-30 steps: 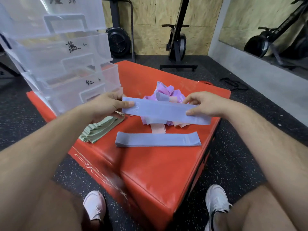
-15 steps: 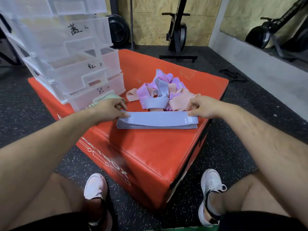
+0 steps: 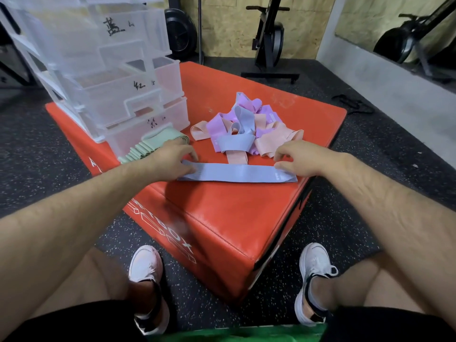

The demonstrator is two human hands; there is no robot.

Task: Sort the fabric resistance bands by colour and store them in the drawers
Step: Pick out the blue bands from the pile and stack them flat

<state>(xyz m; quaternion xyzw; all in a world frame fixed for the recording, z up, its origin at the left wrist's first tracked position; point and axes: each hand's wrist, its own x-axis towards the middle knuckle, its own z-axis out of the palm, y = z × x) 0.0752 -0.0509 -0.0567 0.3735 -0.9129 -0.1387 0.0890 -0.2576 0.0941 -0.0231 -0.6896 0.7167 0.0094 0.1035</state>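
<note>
Both grips loose: left hand point(image 3: 172, 159), right hand point(image 3: 299, 159) press blue band point(image 3: 237, 172); mixed pile point(image 3: 246, 129) just behind

Black speckled rubber floor point(image 3: 382, 149) is seen around 1 red padded box point(image 3: 222, 206). 1 exercise bike point(image 3: 270, 38) is parked by a chipboard wall point(image 3: 229, 28); a mirror point(image 3: 370, 18) is mounted at right.

Even, soft indoor light, faint shadows, wide-angle bending at edges — slight blur
</note>
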